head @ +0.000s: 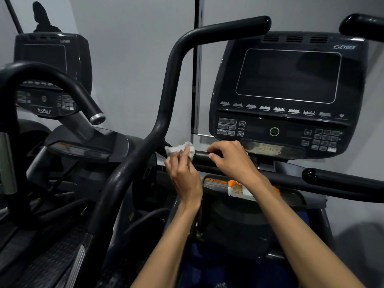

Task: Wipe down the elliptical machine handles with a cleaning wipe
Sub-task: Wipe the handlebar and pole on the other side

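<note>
Two hands at the horizontal grip bar (200, 156) below the console (286, 94).

Left hand (182, 173): fingers closed around a crumpled white cleaning wipe (179, 148), pressed to the bar's left end, at 9 o'clock from the right hand (230, 159). Right hand: fingers curled over the bar, gripping it bare, just beside the wipe. Bar section under both hands is hidden. Orange-and-white packet (239, 189) at 6 o'clock from the right hand; print unreadable. Long curved handle (166, 96) rises at 10 o'clock.
</note>
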